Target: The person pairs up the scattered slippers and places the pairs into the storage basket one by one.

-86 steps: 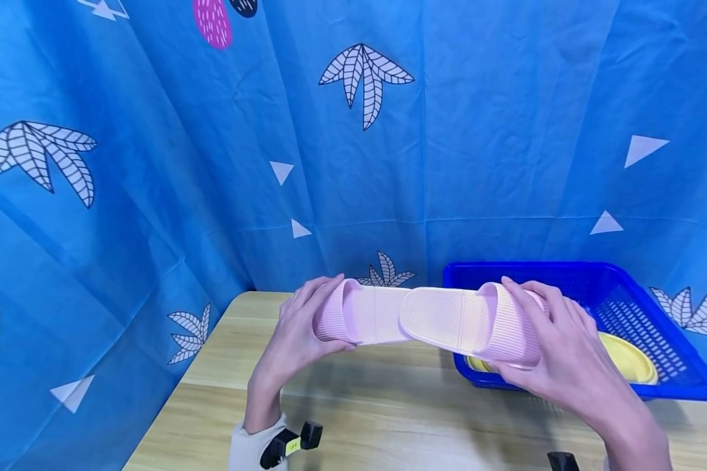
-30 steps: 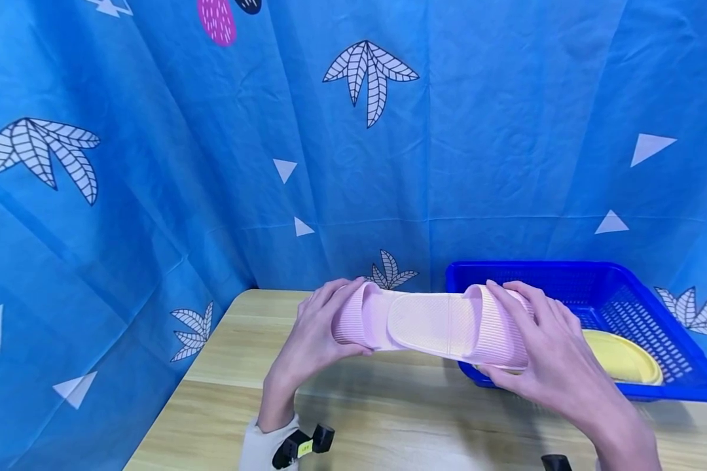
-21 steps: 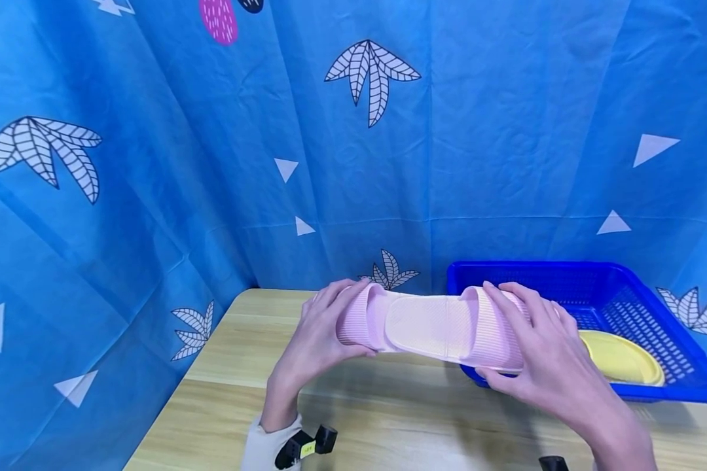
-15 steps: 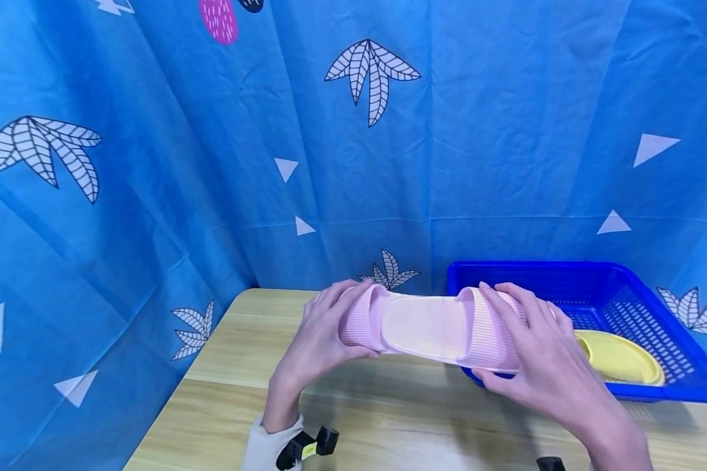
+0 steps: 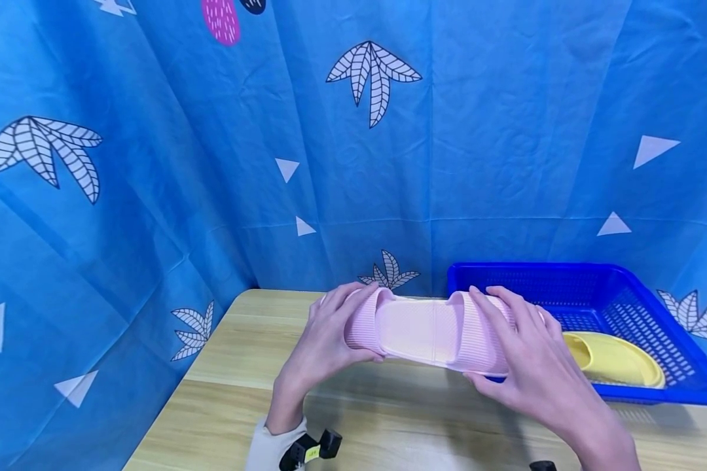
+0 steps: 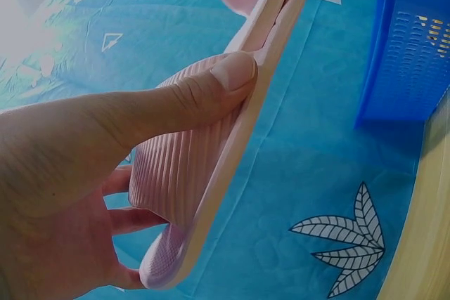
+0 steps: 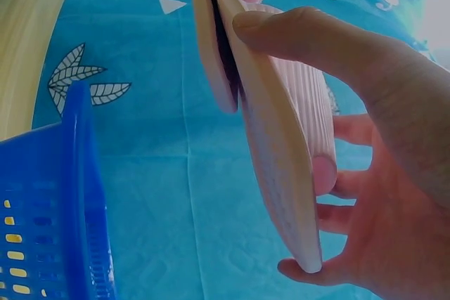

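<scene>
Two pink slide slippers are held above the table, toes outward, their heel ends overlapping. My left hand [image 5: 324, 340] grips the left slipper [image 5: 362, 327] around its ribbed strap. In the left wrist view, the thumb presses the left slipper's sole edge [image 6: 232, 145], with the other fingers behind. My right hand [image 5: 536, 366] holds the right slipper [image 5: 415, 333] likewise by strap and sole. The right slipper's heel lies over the left one, hiding most of its footbed. A narrow dark gap shows between the two soles in the right wrist view.
A blue perforated basket [image 5: 660, 394] stands at the right on the wooden table [image 5: 230, 379]. Inside it lies a yellow slipper [image 5: 624, 360], partly hidden by my right hand. A blue patterned curtain [image 5: 495, 131] hangs behind and to the left.
My hands have come closer together, sliding the right slipper further over the left one. The right hand has shifted left, so more of the yellow slipper shows. Both grips are kept.
</scene>
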